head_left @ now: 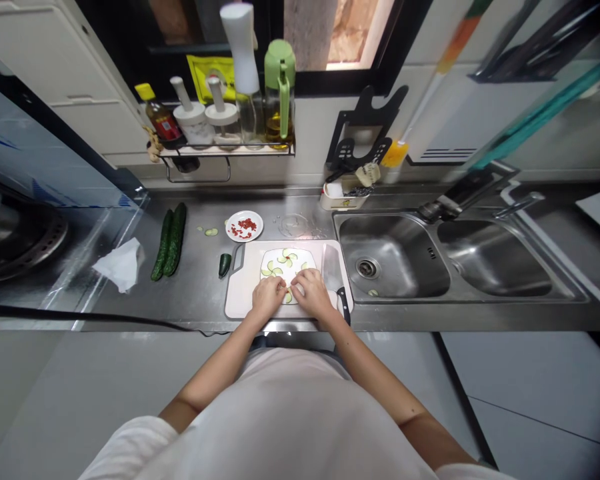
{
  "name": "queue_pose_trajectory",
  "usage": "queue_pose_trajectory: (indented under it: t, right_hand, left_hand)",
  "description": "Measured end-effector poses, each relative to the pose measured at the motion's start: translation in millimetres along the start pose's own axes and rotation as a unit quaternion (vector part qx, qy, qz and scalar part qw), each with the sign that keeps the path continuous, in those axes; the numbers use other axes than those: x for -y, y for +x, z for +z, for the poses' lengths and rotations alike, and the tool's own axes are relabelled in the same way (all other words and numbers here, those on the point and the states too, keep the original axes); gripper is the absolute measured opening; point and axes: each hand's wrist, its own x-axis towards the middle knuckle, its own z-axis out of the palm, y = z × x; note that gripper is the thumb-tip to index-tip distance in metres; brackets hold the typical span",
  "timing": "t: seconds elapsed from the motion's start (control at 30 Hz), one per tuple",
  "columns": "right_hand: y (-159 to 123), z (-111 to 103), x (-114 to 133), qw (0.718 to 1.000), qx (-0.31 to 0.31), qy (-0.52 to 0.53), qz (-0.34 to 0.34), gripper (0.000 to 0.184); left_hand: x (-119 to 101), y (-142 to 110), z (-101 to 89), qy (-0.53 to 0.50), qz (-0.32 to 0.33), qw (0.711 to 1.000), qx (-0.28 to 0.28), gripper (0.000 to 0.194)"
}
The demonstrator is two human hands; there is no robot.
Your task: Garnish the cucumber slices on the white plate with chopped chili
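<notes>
My left hand (269, 295) and my right hand (309, 292) meet over the front part of a white plate (266, 257), fingertips bent close together. Both look pinched, and whatever is between the fingers is too small to make out. Cucumber slices (289, 257) lie on the plate in pinwheel shapes with red bits at their centres. One slice (288, 298) shows just under my fingertips. The plate rests on a pale cutting board (243, 293). A kitchen knife (344, 303) with a dark handle lies along the board's right side, near my right wrist.
Left of the board are a cucumber end (225, 265), two whole cucumbers (169, 241) and a crumpled tissue (120, 265). Behind it sits a small plate (230, 217) of chopped red bits. A double sink (395, 300) is on the right; a seasoning rack (230, 152) hangs behind.
</notes>
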Motion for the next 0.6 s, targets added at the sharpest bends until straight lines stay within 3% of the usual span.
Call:
queue_pose_trajectory:
  t: [0.37,0.6]
  right_hand:
    - [-4,4,-5,1.000,-0.014,0.017,0.013,0.014]
    - [-3,5,-8,0.999,-0.029,0.035,0.019,0.014]
  left_hand:
    - [20,22,-15.7,-0.068,-0.035,0.992,-0.098,0.015]
    - [42,57,-35.4,-0.135,-0.134,0.965,-0.179,0.022]
